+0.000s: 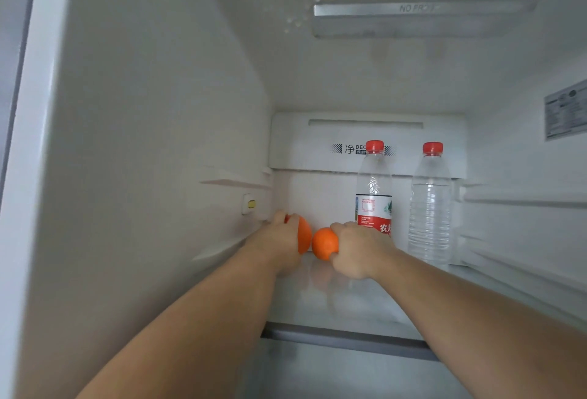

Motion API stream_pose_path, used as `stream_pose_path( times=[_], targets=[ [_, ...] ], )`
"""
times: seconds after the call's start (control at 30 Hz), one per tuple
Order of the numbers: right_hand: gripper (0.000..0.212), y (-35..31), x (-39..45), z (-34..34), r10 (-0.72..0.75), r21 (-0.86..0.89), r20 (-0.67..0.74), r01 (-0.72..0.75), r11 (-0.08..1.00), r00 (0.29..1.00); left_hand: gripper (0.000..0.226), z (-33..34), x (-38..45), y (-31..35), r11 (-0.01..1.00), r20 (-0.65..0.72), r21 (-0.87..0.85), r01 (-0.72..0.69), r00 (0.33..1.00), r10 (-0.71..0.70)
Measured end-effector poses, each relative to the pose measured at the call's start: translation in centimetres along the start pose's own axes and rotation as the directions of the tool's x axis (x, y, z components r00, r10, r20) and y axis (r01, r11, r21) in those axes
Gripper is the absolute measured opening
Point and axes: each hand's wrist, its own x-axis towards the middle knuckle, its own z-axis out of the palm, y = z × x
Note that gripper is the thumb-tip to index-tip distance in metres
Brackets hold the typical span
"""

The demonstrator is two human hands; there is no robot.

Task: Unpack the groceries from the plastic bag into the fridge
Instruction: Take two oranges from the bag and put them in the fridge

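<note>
I am looking into the fridge (143, 112), both arms reaching to the far end of the glass shelf (365, 303). My left hand (279, 241) is grasping an orange (304, 235); its fingers are wrapping round the far side, so most of them are hidden from me. My right hand (355, 249) is clenching a second orange (324, 243), showing only the fruit's left half. The two oranges are sitting just beside each other, possibly touching; I cannot tell. Whether either is resting on the shelf is also hard to make out. To the right, a labelled water bottle (374, 188) is standing upright, its base hidden behind my right hand, with a plain water bottle (430, 204) further right.
</note>
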Motion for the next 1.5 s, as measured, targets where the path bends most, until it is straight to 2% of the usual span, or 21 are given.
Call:
stream_pose_path(
  times=[0.17, 0.43, 0.7, 0.87, 0.97, 1.03, 1.17, 1.3, 1.37, 1.5],
  targets=[
    [0.049, -0.2, -0.1, -0.1, -0.002, 0.042, -0.055, 0.004, 0.999, 0.998, 0.071, 0.3, -0.1, -0.3, 0.998, -0.016, -0.06, -0.037, 0.999, 0.036],
    [0.053, -0.5, -0.5, -1.2, 0.008, 0.141, -0.113, 0.008, 0.99, 0.994, 0.072, -2.1, -1.7, 1.2, 0.994, -0.122, -0.105, 0.015, 0.992, -0.028],
    [0.054, -0.2, -3.9, -5.2, 0.015, 0.177, -0.145, 0.011, 0.984, 0.989, 0.074, -6.8, -6.3, 2.6, 0.994, -0.062, -0.064, 0.088, 0.994, -0.092],
    [0.056, 1.0, -6.8, -6.3, 0.016, 0.153, -0.091, -0.002, 0.988, 0.996, 0.057, -6.9, -9.5, 2.9, 0.993, -0.025, -0.058, 0.099, 0.995, -0.1],
    [0.041, 1.0, -8.6, -7.0, 0.016, 0.152, -0.075, -0.004, 0.988, 0.997, 0.042, -7.0, -10.7, 3.4, 0.995, -0.051, -0.079, 0.065, 0.996, -0.069],
    [0.037, 1.2, -10.1, -7.9, 0.029, 0.165, -0.061, -0.019, 0.986, 0.998, 0.04, -7.1, -11.3, 3.9, 0.995, -0.067, -0.099, 0.028, 0.997, -0.035],
    [0.046, 1.4, -13.7, -9.6, 0.092, 0.131, -0.049, -0.085, 0.988, 0.995, 0.045, -7.1, -12.5, 4.5, 0.985, -0.078, -0.16, -0.062, 0.996, 0.05],
    [0.058, 0.3, -17.5, -10.7, 0.219, 0.063, -0.039, -0.217, 0.974, 0.975, 0.046, -6.8, -14.0, 4.7, 0.959, -0.118, -0.235, -0.156, 0.984, 0.131],
    [0.063, -1.1, -19.5, -10.9, 0.274, 0.048, -0.033, -0.272, 0.961, 0.961, 0.043, -6.6, -15.3, 4.5, 0.935, -0.097, -0.288, -0.208, 0.977, 0.188],
    [0.064, -5.2, -22.8, -11.1, 0.318, -0.029, -0.01, -0.318, 0.948, 0.948, 0.052, -6.9, -18.3, 3.1, 0.903, -0.077, -0.316, -0.29, 0.957, 0.281]
  ],
)
